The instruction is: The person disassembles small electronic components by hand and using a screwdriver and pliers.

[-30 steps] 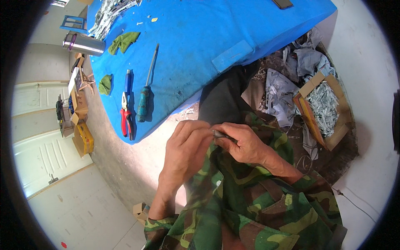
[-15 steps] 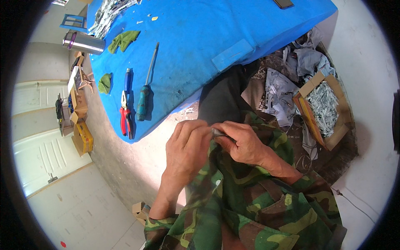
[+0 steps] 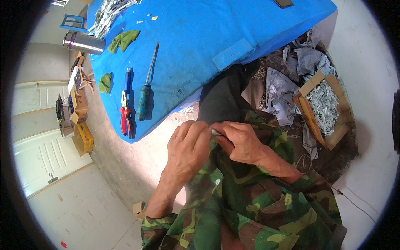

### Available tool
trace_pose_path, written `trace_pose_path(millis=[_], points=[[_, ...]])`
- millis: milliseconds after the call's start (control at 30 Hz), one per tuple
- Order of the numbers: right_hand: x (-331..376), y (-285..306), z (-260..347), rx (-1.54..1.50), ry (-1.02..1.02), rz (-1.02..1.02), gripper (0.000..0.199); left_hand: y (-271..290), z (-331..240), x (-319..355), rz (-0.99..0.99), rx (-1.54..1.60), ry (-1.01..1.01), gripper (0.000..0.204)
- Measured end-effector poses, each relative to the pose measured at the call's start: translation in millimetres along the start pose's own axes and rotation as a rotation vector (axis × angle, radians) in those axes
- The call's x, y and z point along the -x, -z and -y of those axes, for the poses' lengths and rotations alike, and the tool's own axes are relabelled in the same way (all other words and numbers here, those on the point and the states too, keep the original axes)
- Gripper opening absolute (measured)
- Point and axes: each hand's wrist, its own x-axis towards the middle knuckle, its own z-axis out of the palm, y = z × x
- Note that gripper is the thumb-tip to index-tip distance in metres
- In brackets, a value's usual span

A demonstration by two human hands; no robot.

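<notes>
Over my lap, my left hand [image 3: 188, 143] and my right hand [image 3: 239, 141] meet with their fingertips together. Between the thumb and forefinger of the right one shows a small grey-white piece [image 3: 215, 132], mostly covered, so its kind cannot be made out. My left fingers are curled in beside it, and what they pinch is hidden behind the knuckles. On the blue-covered table ahead lie red-and-blue-handled pliers [image 3: 126, 108] and a screwdriver [image 3: 143, 100] with a teal handle, both untouched.
Green cloth scraps [image 3: 123, 41], a steel tumbler [image 3: 85, 43] and a heap of thin metallic strips [image 3: 106, 18] sit on the table's left side; a phone [image 3: 283, 3] lies at its far edge. At right, a cardboard box [image 3: 342, 125] holds many silvery pieces beside crumpled grey bags [image 3: 280, 93].
Both hands stay together over my lap. The left wrist and knuckles have shifted very slightly; the tools on the table have not moved.
</notes>
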Motion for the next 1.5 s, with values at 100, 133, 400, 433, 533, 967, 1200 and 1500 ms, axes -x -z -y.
trace_pose_path(millis=[100,133,400,433,533,967,1200,1500], points=[[3,-4,3,0.013,-0.003,-0.036,0.029,-9,0,6,-0.059,0.000,0.044,0.023],[5,-6,4,0.001,-0.013,-0.042,0.029,-11,-1,7,-0.078,0.001,0.066,0.023],[3,-11,5,0.001,-0.024,-0.127,0.027,-23,-5,5,-0.182,0.033,0.145,0.022],[2,-11,6,0.013,-0.025,-0.132,0.027,-25,-5,5,-0.195,0.026,0.155,0.022],[2,-13,8,-0.005,-0.041,-0.168,0.027,-31,-8,4,-0.254,-0.025,0.160,0.022],[24,-11,-22,-0.306,-0.449,-0.257,0.027,1,12,-7,-0.503,0.047,0.454,0.003],[10,-11,-10,-0.265,-0.266,-0.277,0.030,-8,18,29,-0.330,0.194,0.541,0.002],[5,-10,-7,-0.257,-0.238,-0.233,0.030,-25,40,62,-0.136,0.067,0.701,0.008]])
